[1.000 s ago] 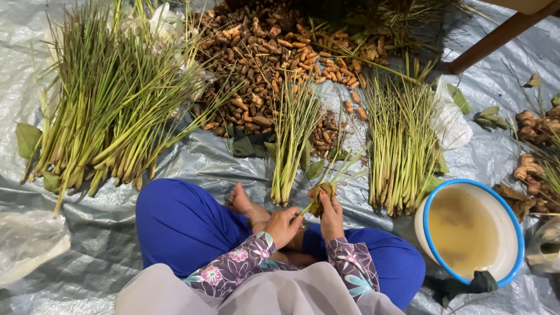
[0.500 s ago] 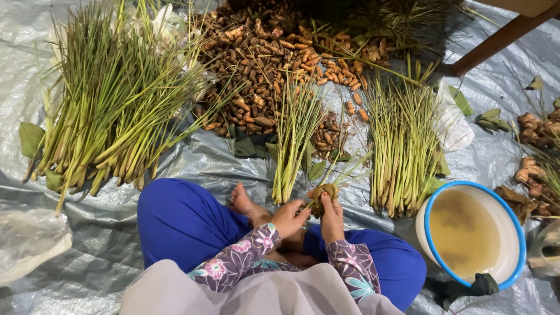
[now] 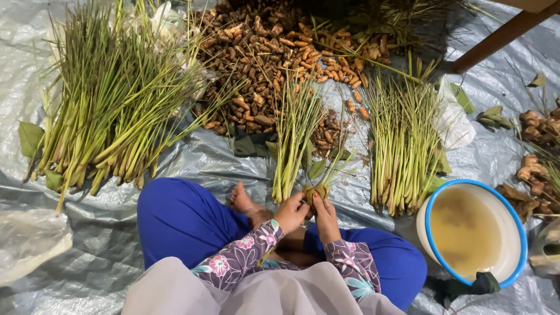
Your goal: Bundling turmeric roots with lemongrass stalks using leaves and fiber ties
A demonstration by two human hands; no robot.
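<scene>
I sit cross-legged in blue trousers on a grey plastic sheet [image 3: 192, 163]. My left hand [image 3: 290, 212] and my right hand [image 3: 324, 214] meet in front of my lap, both closed on a small brownish-green leaf bundle [image 3: 315, 192] with thin stalks sticking up from it. Just beyond my hands lies a small bunch of lemongrass stalks [image 3: 293, 134]. A bare foot [image 3: 242, 199] shows to the left of my hands.
A big heap of lemongrass [image 3: 111, 111] lies at left, another bunch [image 3: 402, 146] at right. A pile of brown-orange turmeric roots [image 3: 274, 52] is at the back. A white basin with blue rim [image 3: 430, 204] holding murky water stands at right. More roots [image 3: 534, 146] lie far right.
My hands stay together on the leaf bundle, with only slight finger movement. Nothing else has shifted.
</scene>
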